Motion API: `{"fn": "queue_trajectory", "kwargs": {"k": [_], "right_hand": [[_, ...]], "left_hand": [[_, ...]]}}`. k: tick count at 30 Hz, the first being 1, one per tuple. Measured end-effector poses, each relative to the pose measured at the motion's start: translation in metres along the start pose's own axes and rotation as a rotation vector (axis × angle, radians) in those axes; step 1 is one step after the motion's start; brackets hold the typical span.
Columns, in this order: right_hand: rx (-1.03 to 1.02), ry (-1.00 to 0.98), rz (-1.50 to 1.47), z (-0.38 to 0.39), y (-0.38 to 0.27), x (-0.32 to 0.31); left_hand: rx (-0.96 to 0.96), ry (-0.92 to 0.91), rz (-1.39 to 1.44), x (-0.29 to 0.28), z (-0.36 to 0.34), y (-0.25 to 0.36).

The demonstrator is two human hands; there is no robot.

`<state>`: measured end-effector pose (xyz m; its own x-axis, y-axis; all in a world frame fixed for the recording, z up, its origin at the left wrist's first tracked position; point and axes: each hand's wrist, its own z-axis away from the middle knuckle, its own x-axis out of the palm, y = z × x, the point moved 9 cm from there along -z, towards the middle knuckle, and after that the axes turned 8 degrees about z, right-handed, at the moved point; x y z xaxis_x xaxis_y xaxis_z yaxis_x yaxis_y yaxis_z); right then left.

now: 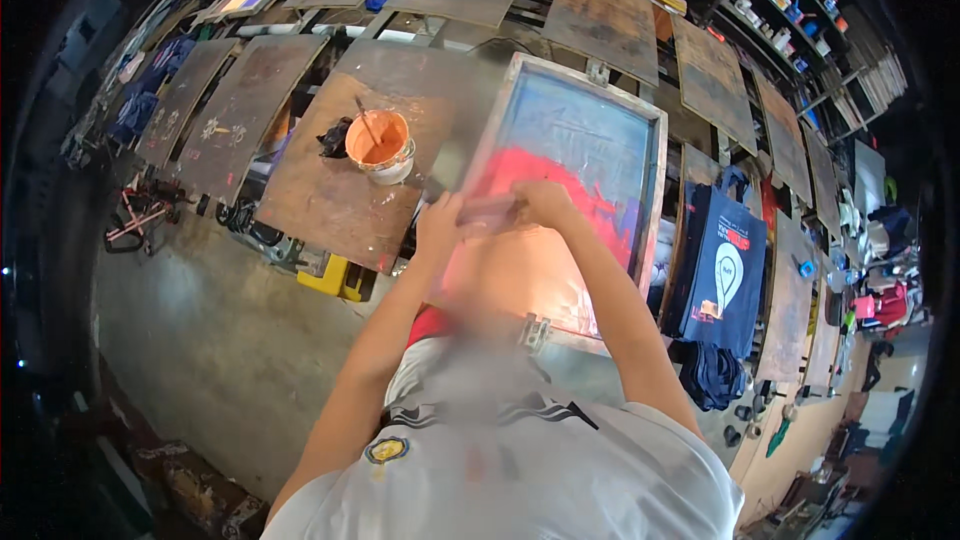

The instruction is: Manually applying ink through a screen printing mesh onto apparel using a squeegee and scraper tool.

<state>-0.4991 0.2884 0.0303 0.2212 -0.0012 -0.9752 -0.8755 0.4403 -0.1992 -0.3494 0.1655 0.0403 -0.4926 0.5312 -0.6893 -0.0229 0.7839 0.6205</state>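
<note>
A screen-printing frame (653,202) lies tilted in front of me, its bluish mesh (570,125) partly covered with pinkish-red ink (540,173). Both my hands are closed on a squeegee (487,210) that is smeared by motion and lies across the mesh. My left hand (438,227) grips its left end, close to the frame's left side. Around the right end are the fingers of my right hand (543,203), over the inked area. The squeegee's lower edge is too blurred to make out. Bright light falls on the mesh nearest my body.
Left of the frame, a bucket (392,173) with orange paint and a stick (364,116) stands on a brown board (330,190). A navy printed bag (728,270) lies to the right. More boards (600,20) line the far side. A shelf (780,15) holds several containers.
</note>
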Motion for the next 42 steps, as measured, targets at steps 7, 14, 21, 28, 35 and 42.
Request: {"fn": "queue_trajectory", "kwargs": {"k": [7,14,21,28,35,42], "right_hand": [[-0.033,-0.035,-0.040,0.031,-0.034,0.000],[0.231,0.326,-0.057,0.111,-0.031,-0.022],[0.759,0.264,-0.011,0.183,0.027,-0.029],[0.922,0.257,-0.027,0.180,0.068,-0.013],[0.789,0.082,-0.010,0.134,0.070,-0.017],[0.473,0.027,0.041,0.076,0.034,-0.016]], "left_hand": [[-0.018,-0.033,-0.043,-0.011,0.037,0.008],[0.276,-0.235,-0.255,0.019,-0.017,0.043],[0.576,-0.458,-0.353,0.111,-0.077,0.133],[0.620,-0.539,-0.337,0.156,-0.108,0.137],[0.388,-0.572,-0.225,0.133,-0.109,0.085],[0.073,-0.264,0.419,0.070,-0.070,0.012]]}}
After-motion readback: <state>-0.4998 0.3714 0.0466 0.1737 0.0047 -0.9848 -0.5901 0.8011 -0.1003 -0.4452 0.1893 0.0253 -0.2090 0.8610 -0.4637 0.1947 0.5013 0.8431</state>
